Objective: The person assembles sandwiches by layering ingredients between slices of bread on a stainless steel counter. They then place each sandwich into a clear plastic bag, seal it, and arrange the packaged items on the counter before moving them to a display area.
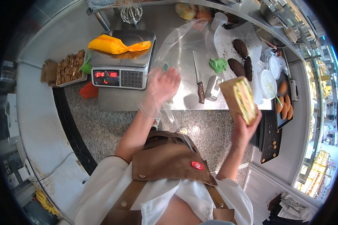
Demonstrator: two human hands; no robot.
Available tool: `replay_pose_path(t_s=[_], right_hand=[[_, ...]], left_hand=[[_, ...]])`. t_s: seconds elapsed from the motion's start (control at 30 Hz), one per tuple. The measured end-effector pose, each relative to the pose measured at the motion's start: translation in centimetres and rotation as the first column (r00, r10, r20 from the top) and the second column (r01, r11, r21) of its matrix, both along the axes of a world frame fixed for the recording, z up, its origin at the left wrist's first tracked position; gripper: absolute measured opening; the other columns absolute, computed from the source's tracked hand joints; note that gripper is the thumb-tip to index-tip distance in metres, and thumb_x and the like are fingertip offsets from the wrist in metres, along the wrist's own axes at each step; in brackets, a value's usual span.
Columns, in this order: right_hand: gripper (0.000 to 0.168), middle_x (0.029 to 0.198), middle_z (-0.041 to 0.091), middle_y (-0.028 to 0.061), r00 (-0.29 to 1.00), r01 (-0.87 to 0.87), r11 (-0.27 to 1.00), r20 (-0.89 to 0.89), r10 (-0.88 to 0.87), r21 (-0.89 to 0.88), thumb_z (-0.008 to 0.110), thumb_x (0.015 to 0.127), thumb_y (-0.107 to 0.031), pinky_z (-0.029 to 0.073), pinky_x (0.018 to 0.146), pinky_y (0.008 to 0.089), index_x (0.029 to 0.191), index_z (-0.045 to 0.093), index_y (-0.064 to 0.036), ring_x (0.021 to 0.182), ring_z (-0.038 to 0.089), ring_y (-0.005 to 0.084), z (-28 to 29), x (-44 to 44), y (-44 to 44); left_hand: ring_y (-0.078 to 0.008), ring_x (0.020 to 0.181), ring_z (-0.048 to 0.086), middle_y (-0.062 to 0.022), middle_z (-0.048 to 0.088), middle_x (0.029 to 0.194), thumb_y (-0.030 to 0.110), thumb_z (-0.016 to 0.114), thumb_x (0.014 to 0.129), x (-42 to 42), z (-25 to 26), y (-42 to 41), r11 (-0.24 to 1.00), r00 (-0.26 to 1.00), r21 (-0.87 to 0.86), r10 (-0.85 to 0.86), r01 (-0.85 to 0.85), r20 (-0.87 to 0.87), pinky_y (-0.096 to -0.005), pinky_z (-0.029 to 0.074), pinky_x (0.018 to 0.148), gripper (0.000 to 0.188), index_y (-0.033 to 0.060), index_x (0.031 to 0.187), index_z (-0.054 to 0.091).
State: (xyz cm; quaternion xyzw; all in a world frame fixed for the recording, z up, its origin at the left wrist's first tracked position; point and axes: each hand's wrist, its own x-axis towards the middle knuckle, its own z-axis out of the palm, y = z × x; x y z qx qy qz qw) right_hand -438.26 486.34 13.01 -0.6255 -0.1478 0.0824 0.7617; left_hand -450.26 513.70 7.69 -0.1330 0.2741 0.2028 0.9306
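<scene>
In my right hand (246, 125), at the table's front right, is a cut sandwich (243, 99) in brown paper, its layered filling facing right. My left hand (164, 84) is spread flat over the front of the steel table, blurred, with clear plastic film (176, 42) around the hand and wrist; whether it grips the film I cannot tell. Between my hands lie a serrated knife (197, 73) with a wooden handle and a white device or dispenser (213, 87). A crumpled green cloth (218, 65) lies beside dark bread loaves (237, 67) on white paper (228, 39).
At left, a digital scale (119, 77) bears an orange piping bag (108, 45); a tray of wrapped items (71, 67) stands beyond. A whisk (131, 13) hangs at the back. To the right are a white tub (267, 84) and trays of buns (284, 111). A shelf edge (248, 15) overhangs the back.
</scene>
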Motion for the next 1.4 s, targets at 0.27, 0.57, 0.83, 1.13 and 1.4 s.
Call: replay_pose_path(t_s=[0.27, 0.57, 0.83, 1.13, 1.4], right_hand=[[0.072, 0.119, 0.053, 0.0104, 0.912, -0.368, 0.907, 0.108, 0.395, -0.204, 0.078, 0.067, -0.001, 0.044, 0.096, 0.031, 0.129, 0.041, -0.001, 0.112, 0.053, 0.0175, 8.5, -1.7, 0.9], [0.07, 0.118, 0.055, 0.0083, 0.831, -0.554, 0.832, -0.061, 0.553, -0.017, 0.079, 0.065, -0.01, 0.04, 0.098, 0.0309, 0.127, 0.047, -0.001, 0.112, 0.052, 0.017, 4.4, 1.9, 3.4], [0.082, 0.126, 0.052, 0.0096, 0.802, -0.519, 0.802, -0.154, 0.577, 0.296, 0.077, 0.064, -0.018, 0.038, 0.102, 0.0323, 0.133, 0.039, 0.002, 0.114, 0.053, 0.0214, 1.5, 2.9, 2.6], [0.063, 0.113, 0.057, 0.0071, 0.764, -0.486, 0.749, -0.197, 0.614, 0.45, 0.079, 0.073, -0.01, 0.049, 0.088, 0.0281, 0.125, 0.043, -0.007, 0.103, 0.057, 0.0174, -1.6, 4.3, 2.2], [0.054, 0.105, 0.058, 0.0018, 0.784, -0.449, 0.789, -0.239, 0.573, 0.419, 0.077, 0.077, -0.019, 0.048, 0.082, 0.0246, 0.121, 0.047, -0.008, 0.096, 0.058, 0.011, -0.6, 3.3, 0.9]], left_hand=[[-0.023, 0.09, 0.064, -0.011, 0.066, 0.092, 0.026, 0.059, 0.092, 3.8, 6.0, 0.1, 0.825, 0.995, 0.558, -0.06, 0.095, -0.08, -0.0401, 0.05, 0.091, 0.025, 0.0016, 0.098, 0.059], [-0.013, 0.088, 0.061, -0.002, 0.061, 0.091, 0.025, 0.063, 0.092, 4.8, 13.6, -6.4, 0.166, 0.981, 0.968, -0.08, 0.187, -0.176, -0.0262, 0.048, 0.086, 0.024, 0.0035, 0.101, 0.058], [-0.0158, 0.108, 0.051, -0.0069, 0.056, 0.11, 0.048, 0.038, 0.098, 2.9, 15.5, -5.9, 0.06, 0.794, 0.945, -0.561, 0.321, -0.234, -0.0298, 0.038, 0.096, 0.059, 0.0002, 0.133, 0.044], [-0.0301, 0.136, 0.033, -0.0197, 0.036, 0.146, 0.026, 0.038, 0.098, 2.6, 10.4, -5.5, 0.472, 0.685, 0.774, -0.726, 0.422, 0.069, -0.042, 0.025, 0.114, 0.055, -0.0069, 0.141, 0.031], [-0.0219, 0.117, 0.054, -0.0132, 0.055, 0.129, 0.022, 0.054, 0.095, 4.2, 5.5, -7.9, 0.475, 0.781, 0.726, -0.609, 0.497, -0.136, -0.0382, 0.044, 0.101, 0.041, 0.0004, 0.13, 0.049]])
